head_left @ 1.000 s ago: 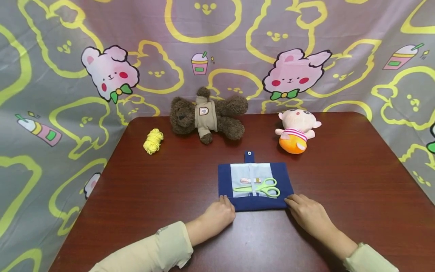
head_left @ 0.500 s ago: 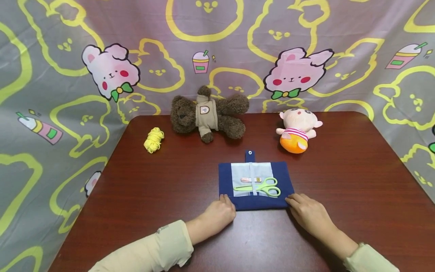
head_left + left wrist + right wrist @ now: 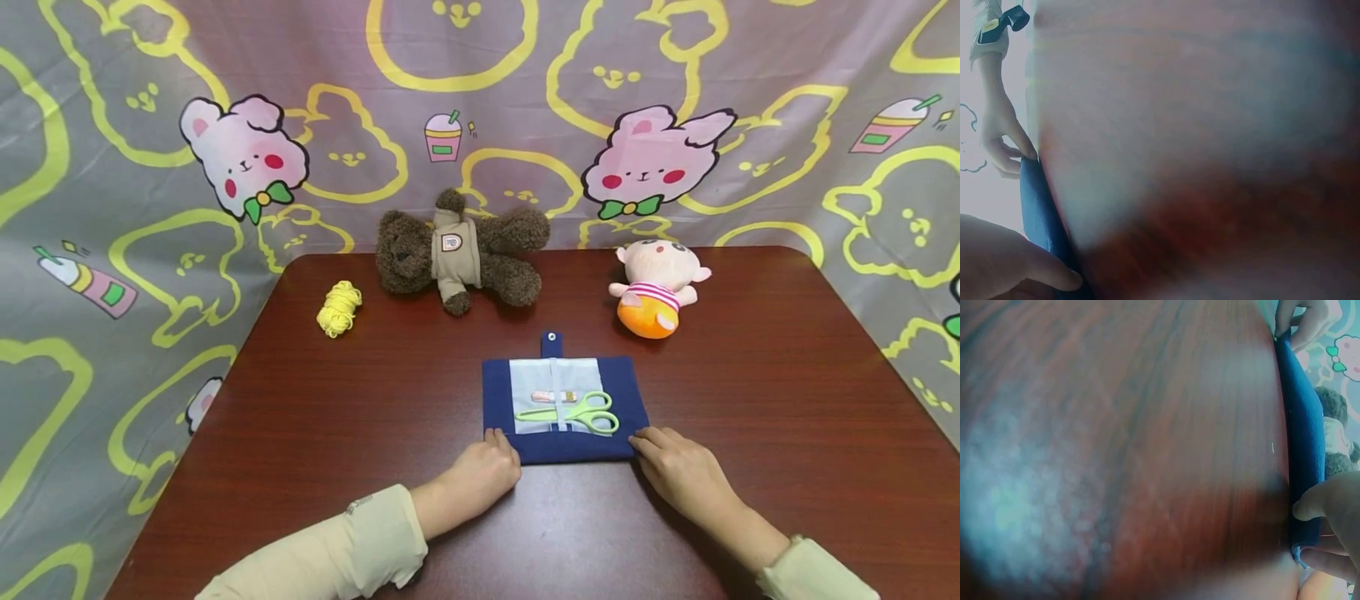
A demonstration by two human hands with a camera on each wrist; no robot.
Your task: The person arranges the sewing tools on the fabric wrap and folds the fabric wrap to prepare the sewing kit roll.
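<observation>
A navy cloth roll-up pouch (image 3: 577,448) lies unfolded on the table, its near edge turned up into a fold. Green scissors (image 3: 597,417) and a small pink-and-gold item (image 3: 553,397) sit on its pale blue panel under a thin white strap (image 3: 557,417). My left hand (image 3: 483,468) pinches the pouch's near left corner. At the near right corner, my right hand (image 3: 684,473) pinches the cloth between thumb and fingers. Both wrist views show the folded edge (image 3: 1304,431) stretched between the left thumb (image 3: 1054,272) and the right hand (image 3: 1338,509).
Yellow yarn (image 3: 340,309) lies at the back left of the brown table (image 3: 360,400). Behind the pouch rest a brown teddy bear (image 3: 457,254) on its side and a pink-and-orange plush doll (image 3: 651,292). A snap tab (image 3: 552,345) points toward the back. Patterned curtain (image 3: 480,83) surrounds the table.
The whole head view shifts very slightly; both hands keep their places at the pouch's corners, and nothing on the table has visibly moved.
</observation>
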